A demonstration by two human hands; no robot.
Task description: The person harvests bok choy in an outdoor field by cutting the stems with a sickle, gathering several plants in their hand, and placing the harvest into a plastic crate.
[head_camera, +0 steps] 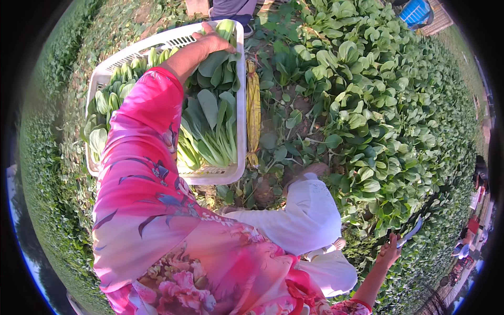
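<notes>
My left hand (pixel 212 42) reaches over the far right corner of a white plastic crate (pixel 241 114). It is closed around the middle of a leafy green bok choy (pixel 225 28), its pale stalk end towards the rim and its leaves hanging inward. Several more bok choy (pixel 210 130) lie in the crate, with leaves and stems turned different ways; my sleeve covers part of them. Low on the right, my right hand (pixel 389 251) grips a knife (pixel 411 233), held away from the crate above the crop, its blade pointing up and outward.
A folded yellow bundle (pixel 252 114) lies along the crate's right side. Growing leafy greens (pixel 370 118) fill the right. Another person's leg (pixel 234 8) is just beyond the crate. A blue container (pixel 415 14) stands at the far right. My bent knee (pixel 315 212) is near the crate.
</notes>
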